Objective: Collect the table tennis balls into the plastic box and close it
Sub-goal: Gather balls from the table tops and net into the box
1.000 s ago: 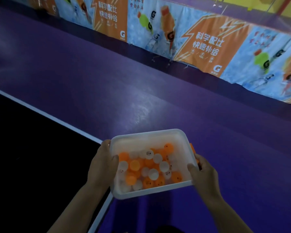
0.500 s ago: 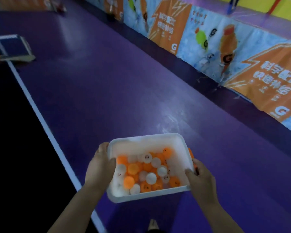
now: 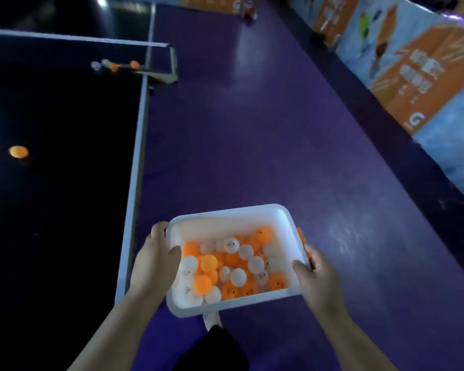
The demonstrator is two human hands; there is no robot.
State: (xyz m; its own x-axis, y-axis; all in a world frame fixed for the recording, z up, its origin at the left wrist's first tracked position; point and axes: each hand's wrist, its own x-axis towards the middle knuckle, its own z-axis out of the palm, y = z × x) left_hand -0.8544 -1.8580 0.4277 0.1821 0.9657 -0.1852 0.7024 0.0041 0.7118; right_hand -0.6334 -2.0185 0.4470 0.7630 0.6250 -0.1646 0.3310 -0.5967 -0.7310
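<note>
I carry a white plastic box point(image 3: 233, 218) with no lid on it, above the purple floor beside the table. Several orange and white table tennis balls point(image 3: 231, 266) lie in its bottom. My left hand point(image 3: 156, 261) grips the box's left rim, thumb inside. My right hand point(image 3: 315, 277) grips the right rim, next to an orange clip. One orange ball point(image 3: 18, 151) lies alone on the dark table at the left. Several more balls point(image 3: 114, 65) sit by the net near the table's right edge.
The dark table tennis table point(image 3: 65, 183) with a white edge line fills the left. Its net and net post point(image 3: 172, 60) cross at the top. Purple floor point(image 3: 279, 143) runs ahead. Orange and blue sponsor barriers point(image 3: 418, 76) line the right side. My shoe shows under the box.
My view has swung left, bringing the table, the net and the loose balls into sight. Both hands keep the same hold on the box.
</note>
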